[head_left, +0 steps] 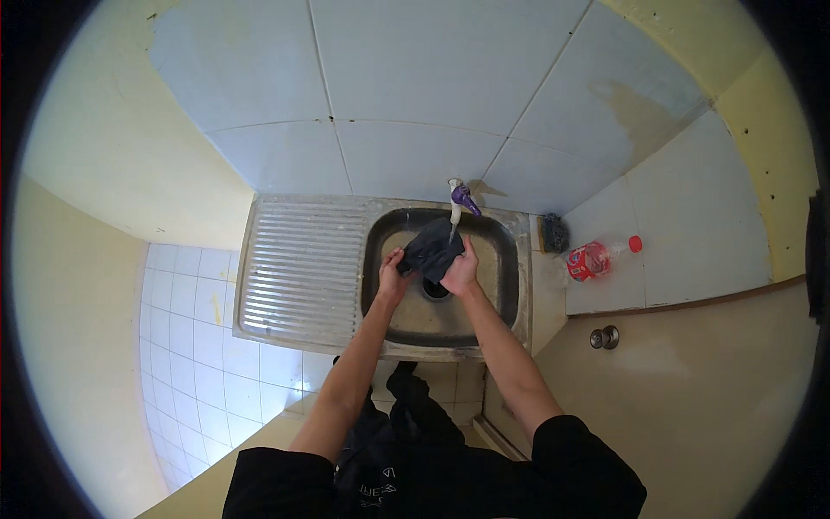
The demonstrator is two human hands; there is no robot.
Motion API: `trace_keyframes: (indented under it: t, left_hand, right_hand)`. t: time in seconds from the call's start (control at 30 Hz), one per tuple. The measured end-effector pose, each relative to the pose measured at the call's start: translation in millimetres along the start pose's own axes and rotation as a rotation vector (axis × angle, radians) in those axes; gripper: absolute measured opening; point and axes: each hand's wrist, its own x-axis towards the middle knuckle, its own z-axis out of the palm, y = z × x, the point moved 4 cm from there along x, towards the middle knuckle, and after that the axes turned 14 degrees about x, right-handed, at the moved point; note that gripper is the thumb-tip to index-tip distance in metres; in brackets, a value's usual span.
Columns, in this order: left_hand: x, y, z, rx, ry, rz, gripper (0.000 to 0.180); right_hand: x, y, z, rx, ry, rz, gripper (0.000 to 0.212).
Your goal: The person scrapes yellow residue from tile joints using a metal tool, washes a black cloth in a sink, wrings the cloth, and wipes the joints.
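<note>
Both my hands hold a black cloth (435, 248) stretched between them over the sink basin (415, 323). My left hand (392, 275) grips its left edge with the fingers closed. On the cloth's right side, my right hand (462, 270) pinches it with the thumb on top. Just above, a white faucet with a purple handle (464, 199) lets a thin stream of water down onto the cloth. Part of the dark drain (435, 290) shows below the cloth. The cloth's exact kind cannot be made out.
A ribbed metal drainboard (303, 268) lies left of the basin. At the right stand a dark scouring pad with a sponge (553, 233) and a clear bottle with red label and cap (596, 259). Tiled wall (415, 156) rises behind; a door knob (605, 337) is at right.
</note>
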Motion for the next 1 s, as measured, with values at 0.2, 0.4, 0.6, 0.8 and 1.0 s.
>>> trace_keyframes:
  t: [0.2, 0.4, 0.6, 0.8, 1.0]
  left_hand:
    - [9, -12, -13, -0.062, 0.021, 0.016, 0.025]
    - [12, -20, -18, -0.016, 0.038, 0.011, 0.030]
    - [9, -26, -15, -0.067, 0.087, -0.057, 0.030]
    - [7, -2, -26, 0.232, 0.156, 0.303, 0.034]
    - [-20, 41, 10, 0.265, 0.115, 0.227, 0.032]
  right_hand:
    - [9, 3, -7, -0.061, 0.051, 0.046, 0.059]
    - [5, 5, -9, -0.124, 0.085, 0.048, 0.057]
    - [-4, -1, -21, -0.106, 0.118, 0.031, 0.054]
    - [-2, -13, -36, -0.094, 0.066, 0.043, 0.048]
    - [-27, -41, -37, -0.130, 0.162, 0.001, 0.047]
